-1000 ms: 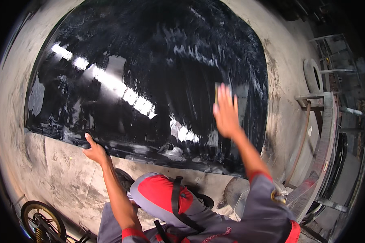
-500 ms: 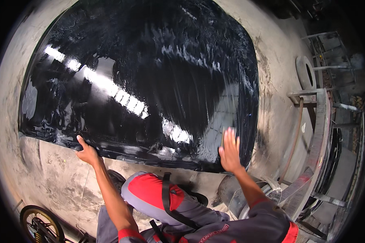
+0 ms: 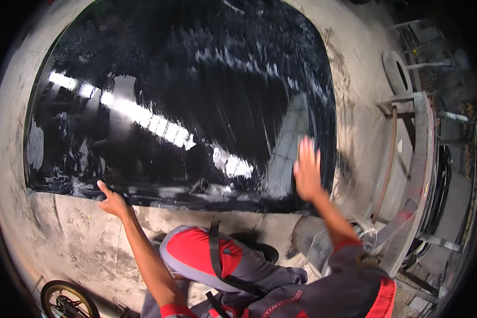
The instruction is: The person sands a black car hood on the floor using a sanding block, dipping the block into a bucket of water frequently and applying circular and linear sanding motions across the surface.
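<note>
A large, glossy black curved panel (image 3: pixel 185 100) lies wet on a dusty concrete floor, with white streaks and light reflections across it. My left hand (image 3: pixel 110 200) rests on the panel's near edge at the lower left, fingers pressed against it. My right hand (image 3: pixel 307 172) lies flat, fingers apart, on the wet surface near the panel's right end, slightly blurred by motion. Neither hand holds anything. My knee in red and grey work trousers (image 3: pixel 201 254) shows below the panel.
Dusty concrete floor (image 3: pixel 53 233) surrounds the panel. A metal frame with bars (image 3: pixel 413 175) stands at the right, with a round ring-shaped part (image 3: pixel 396 71) beyond it. A small wheel (image 3: pixel 69 299) sits at the lower left. A grey bucket-like object (image 3: pixel 312 244) is under my right arm.
My right hand swept from the upper right of the panel down toward its near edge, then slightly up again. The left hand stayed on the near edge.
</note>
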### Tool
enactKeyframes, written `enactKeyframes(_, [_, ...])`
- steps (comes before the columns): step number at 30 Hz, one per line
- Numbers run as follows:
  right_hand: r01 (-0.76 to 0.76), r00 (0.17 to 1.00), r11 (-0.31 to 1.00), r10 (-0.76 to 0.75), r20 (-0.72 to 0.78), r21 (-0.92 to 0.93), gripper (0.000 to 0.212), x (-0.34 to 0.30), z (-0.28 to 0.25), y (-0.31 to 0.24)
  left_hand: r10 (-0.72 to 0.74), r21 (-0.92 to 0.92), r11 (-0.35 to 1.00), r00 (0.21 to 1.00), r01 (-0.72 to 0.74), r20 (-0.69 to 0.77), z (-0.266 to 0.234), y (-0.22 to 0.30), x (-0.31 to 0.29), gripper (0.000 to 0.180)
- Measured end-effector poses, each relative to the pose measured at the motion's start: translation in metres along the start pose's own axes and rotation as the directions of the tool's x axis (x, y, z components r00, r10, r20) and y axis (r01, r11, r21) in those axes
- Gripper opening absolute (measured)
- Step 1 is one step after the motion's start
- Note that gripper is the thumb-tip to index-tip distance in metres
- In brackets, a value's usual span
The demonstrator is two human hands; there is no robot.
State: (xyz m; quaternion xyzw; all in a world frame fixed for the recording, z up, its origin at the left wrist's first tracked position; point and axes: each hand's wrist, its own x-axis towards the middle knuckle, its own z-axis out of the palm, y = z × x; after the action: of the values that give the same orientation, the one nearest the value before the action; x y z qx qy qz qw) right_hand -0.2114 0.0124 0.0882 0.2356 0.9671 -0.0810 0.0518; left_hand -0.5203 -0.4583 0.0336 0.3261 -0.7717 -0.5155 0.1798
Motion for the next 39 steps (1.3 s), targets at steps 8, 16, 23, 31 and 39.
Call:
enactKeyframes(8, [-0.061,0.998,0.990,0.064,-0.024,0.125,0.066,-0.053,0.027,-0.028,0.046,-0.138,0.990,0.999,-0.043,0.015,-0.004,0.010,-0.004,0.072])
enactKeyframes(16, [-0.100,0.984,0.995,0.100,-0.145,0.009,0.062,0.065,0.003,-0.008,0.083,-0.001,0.997,0.996,-0.083,-0.019,0.011,-0.004,-0.007,0.063])
enactKeyframes(23, [-0.033,0.998,0.996,0.037,-0.053,0.077,0.064,0.003,-0.002,-0.079,-0.024,0.162,0.986,0.999,0.031,-0.045,0.004,-0.001,0.008,0.079])
enactKeyframes(31, [0.059,0.996,0.991,-0.050,-0.077,0.117,0.062,-0.072,0.044,-0.089,-0.054,0.158,0.986,0.999,0.054,-0.007,-0.002,-0.001,0.000,0.084])
enactKeyframes(39, [0.075,0.983,0.997,-0.070,-0.168,0.020,0.065,0.071,-0.001,-0.088,-0.077,0.119,0.990,0.995,0.070,0.058,0.008,-0.008,-0.010,0.078])
